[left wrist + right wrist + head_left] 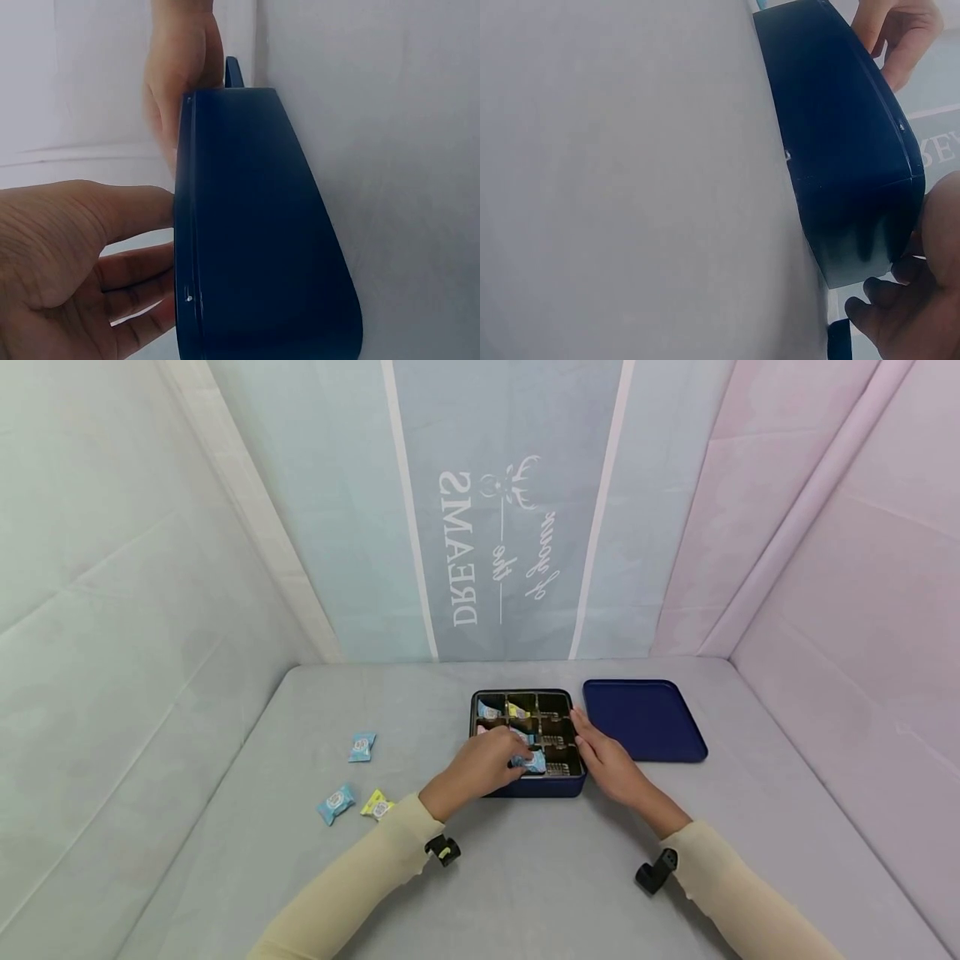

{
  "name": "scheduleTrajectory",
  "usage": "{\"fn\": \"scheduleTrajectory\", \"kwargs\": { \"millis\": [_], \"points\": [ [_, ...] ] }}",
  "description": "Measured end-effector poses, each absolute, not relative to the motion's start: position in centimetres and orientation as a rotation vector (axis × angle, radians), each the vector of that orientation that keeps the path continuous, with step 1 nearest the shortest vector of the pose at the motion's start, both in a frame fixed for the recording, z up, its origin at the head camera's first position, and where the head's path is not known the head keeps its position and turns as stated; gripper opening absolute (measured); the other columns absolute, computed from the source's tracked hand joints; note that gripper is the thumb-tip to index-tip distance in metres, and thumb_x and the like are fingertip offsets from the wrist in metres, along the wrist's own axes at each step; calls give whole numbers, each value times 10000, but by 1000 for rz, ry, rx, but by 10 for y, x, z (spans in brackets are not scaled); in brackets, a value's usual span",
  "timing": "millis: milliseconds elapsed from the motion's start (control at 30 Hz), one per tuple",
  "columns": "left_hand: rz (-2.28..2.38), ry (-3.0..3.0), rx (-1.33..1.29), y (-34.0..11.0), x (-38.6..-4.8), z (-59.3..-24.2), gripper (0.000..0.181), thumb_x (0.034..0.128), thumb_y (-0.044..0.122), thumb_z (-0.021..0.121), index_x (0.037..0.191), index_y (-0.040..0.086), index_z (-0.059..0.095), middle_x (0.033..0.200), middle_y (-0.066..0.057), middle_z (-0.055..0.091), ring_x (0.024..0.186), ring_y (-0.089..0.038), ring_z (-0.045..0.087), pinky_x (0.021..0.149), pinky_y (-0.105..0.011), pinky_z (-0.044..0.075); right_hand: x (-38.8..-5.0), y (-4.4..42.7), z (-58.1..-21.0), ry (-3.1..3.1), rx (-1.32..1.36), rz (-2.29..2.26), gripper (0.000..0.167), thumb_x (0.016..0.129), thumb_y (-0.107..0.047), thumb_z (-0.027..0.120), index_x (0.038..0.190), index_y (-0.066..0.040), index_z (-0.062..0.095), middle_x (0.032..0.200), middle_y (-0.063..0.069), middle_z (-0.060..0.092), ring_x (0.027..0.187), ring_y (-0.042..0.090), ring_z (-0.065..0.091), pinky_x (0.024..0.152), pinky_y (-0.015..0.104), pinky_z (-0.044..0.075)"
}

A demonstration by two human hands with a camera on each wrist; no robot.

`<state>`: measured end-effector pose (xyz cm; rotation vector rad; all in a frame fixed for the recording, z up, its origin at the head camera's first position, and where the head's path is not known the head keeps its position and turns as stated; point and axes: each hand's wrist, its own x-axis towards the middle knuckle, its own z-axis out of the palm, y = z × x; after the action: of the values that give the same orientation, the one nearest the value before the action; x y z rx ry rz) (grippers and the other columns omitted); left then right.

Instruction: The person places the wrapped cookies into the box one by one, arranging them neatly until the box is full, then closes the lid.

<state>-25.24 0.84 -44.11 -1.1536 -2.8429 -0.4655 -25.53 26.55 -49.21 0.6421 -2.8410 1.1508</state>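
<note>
A dark blue box (536, 787) with a divided insert stands on the table. My left hand (480, 768) reaches over its front left part, with thumb and fingertips pinching a small blue wrapped packet (535, 763) at the front middle compartment. Behind it lie another blue packet (490, 711) in the back left compartment, a yellow packet (517, 711) in the back middle one, and a partly covered pink packet (482, 728). The front left compartment is hidden by my left hand. My right hand (611, 768) rests its extended fingers along the box's right side.
Left of the box on the grey table (525, 877) lie two blue packets, an upper one (362, 747) and a lower one (336, 803), plus a yellow packet (377, 805) by my left sleeve. A dark blue lid (645, 718) lies flat at the back right.
</note>
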Motion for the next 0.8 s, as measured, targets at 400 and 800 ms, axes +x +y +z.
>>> {"fn": "scheduleTrajectory", "kwargs": {
  "millis": [400, 800],
  "points": [
    [-333, -2836, -1231, 12, -257, -436, 161, 872, 183, 827, 1033, 194, 825, 1048, 71, 759, 1006, -95, 674, 861, -260, 558, -256, 266, -492, -2847, 642, 1153, 533, 1119, -152, 389, 1598, -2, 210, 1678, 113, 107, 1524, 363, 183, 1168, 578, 267],
    [-347, -2859, -1241, 14, -257, -435, 176, 870, 166, 830, 1043, 196, 824, 1049, 72, 760, 1006, -90, 674, 868, -252, 556, -254, 265, -491, -2846, 636, 1158, 530, 1117, -144, 391, 1596, 0, 216, 1676, 108, 110, 1525, 353, 185, 1171, 570, 267]
  ]
}}
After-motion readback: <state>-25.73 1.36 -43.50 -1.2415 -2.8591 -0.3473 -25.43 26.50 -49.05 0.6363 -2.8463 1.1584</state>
